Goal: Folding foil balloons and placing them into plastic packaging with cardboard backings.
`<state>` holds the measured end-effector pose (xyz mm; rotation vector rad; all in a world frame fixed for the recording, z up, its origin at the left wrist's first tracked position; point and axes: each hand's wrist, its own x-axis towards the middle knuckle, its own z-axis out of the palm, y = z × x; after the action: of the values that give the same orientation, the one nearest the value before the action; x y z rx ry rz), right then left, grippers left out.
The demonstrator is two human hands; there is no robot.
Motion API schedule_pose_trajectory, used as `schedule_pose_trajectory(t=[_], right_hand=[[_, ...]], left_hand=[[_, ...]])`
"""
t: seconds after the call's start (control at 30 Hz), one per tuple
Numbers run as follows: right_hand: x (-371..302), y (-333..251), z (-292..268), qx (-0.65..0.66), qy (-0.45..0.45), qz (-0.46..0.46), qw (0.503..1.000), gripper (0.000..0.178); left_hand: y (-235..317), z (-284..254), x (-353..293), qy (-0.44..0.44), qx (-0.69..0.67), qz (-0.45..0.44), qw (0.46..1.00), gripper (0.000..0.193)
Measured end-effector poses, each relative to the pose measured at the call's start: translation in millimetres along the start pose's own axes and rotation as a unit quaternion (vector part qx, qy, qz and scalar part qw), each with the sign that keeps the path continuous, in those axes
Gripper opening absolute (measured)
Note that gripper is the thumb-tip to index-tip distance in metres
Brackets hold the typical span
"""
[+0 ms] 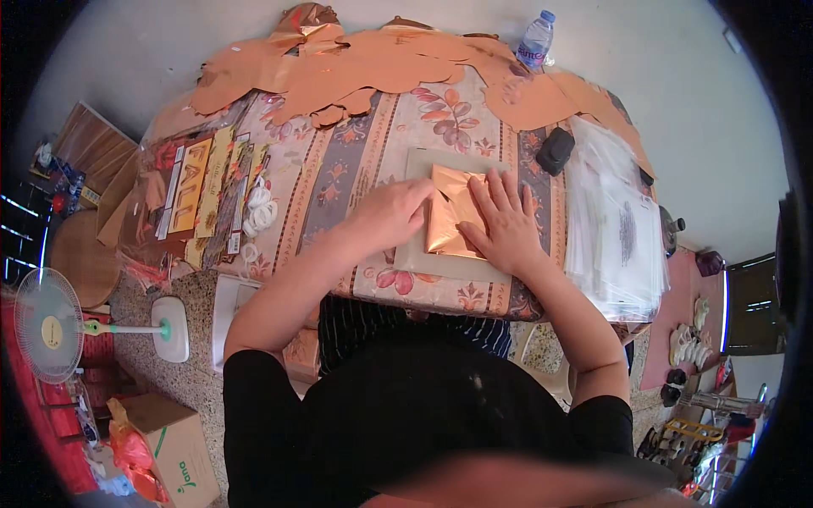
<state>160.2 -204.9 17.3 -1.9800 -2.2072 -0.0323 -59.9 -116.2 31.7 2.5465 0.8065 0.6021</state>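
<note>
Copper foil packet: in the head view, the shiny, roughly square packet (449,224) lies flat on a grey board (461,269), near the front edge of the table, between the hands.
Left hand: curled (396,213) at the packet's left edge, fingertips bunched against the foil; whether they pinch it or only press cannot be told.
Right hand: spread flat (506,224) over the packet's right side, palm down, grasping nothing.
Foil surface: creased, with a small dark slit or shadow near the left fingertips; what lies inside, if anything, is hidden.
Progress: the foil seems already brought to a compact square; the left edge and the creases look unfinished, so pressing and smoothing there probably remain.
Copper-coloured sheets: loose, wavy-edged ones (373,72) spread along the far side of the table, apart from the packet.
Clear plastic sleeves: a stack (614,233) to the right, with a small black object (555,151) just beside it.
Left of the board: printed cards (190,186) under clear plastic, and white bands (259,210).
Water bottle: upright (537,41) at the far edge.
</note>
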Motion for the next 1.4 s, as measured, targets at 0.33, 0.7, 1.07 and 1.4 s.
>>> schedule_pose_trajectory(t=[0.33,0.7,1.07,1.4], right_hand=[[2.1,0.6,-1.0,0.011,0.012,-0.01,1.0,0.074],[3.9,-2.7,-1.8,0.022,0.024,-0.035,0.999,0.075],[4.3,-4.2,0.8,0.008,0.032,-0.037,0.999,0.075],[3.2,-1.7,3.9,0.004,0.015,-0.035,0.999,0.08]], left_hand=[[18.2,0.9,-1.8,0.075,0.012,-0.051,0.996,0.036],[23.4,1.8,2.8,0.029,0.031,-0.176,0.984,0.025],[18.1,6.9,2.8,-0.007,-0.014,-0.111,0.994,0.025],[7.7,14.7,-4.6,-0.087,0.131,0.04,0.987,0.072]])
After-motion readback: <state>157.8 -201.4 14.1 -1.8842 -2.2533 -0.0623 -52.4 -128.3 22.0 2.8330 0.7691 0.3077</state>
